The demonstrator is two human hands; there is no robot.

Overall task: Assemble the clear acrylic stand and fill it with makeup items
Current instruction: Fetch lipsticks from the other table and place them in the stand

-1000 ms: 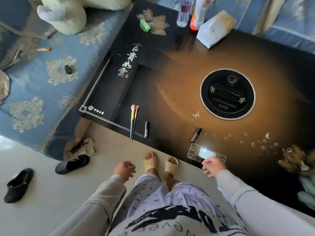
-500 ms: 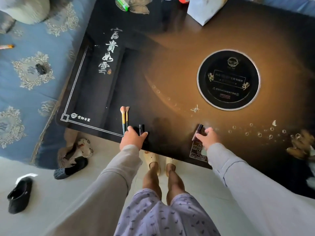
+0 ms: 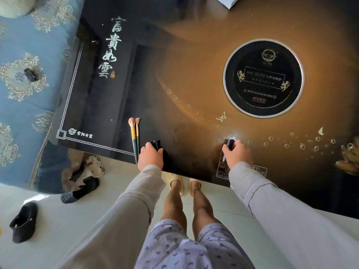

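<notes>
Two hands work at the near edge of the dark glass table [image 3: 174, 61] in the head view. Left hand [image 3: 150, 158] sits right at that edge, fingers curled around a short dark tube [image 3: 156, 145] whose top pokes out above the knuckles. Just beside it on the left lie two makeup brushes [image 3: 134, 139], side by side, pink heads pointing away, handle tips overhanging the table rim. Right hand [image 3: 238, 154] is well apart from the left, fingers wrapped around a slim dark lip tube [image 3: 229, 144] standing tilted over the printed touch panel [image 3: 222, 170] at the table's front edge. Between the hands the tabletop is bare, and a broad brown stretch runs free up to the round cooktop [image 3: 263, 77]. A white box corner [image 3: 233, 1] shows at the far edge. No acrylic stand appears anywhere in view.
</notes>
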